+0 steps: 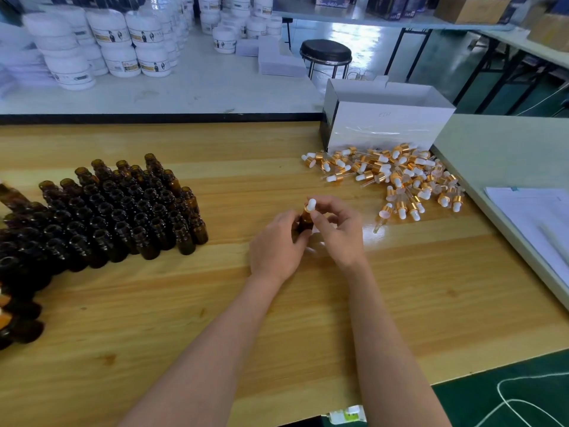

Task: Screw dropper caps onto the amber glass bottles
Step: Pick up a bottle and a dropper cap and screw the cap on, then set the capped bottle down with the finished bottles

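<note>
My left hand (278, 245) grips a small amber glass bottle (305, 221) upright over the middle of the wooden table (215, 303). A dropper cap (310, 205) with a gold collar and white rubber bulb sits on the bottle's neck, and my right hand (337, 224) pinches that cap from the right. Several open amber bottles (123, 217) stand packed together at the left. A loose pile of dropper caps (397, 177) lies at the right rear of the table.
A white cardboard box (385, 118) stands behind the cap pile. Papers (535, 223) lie on a pale side table at the right. White jars (123, 44) are stacked on the far table, and a black stool (325, 55) stands beyond. A few capped bottles (6, 315) show at the left edge.
</note>
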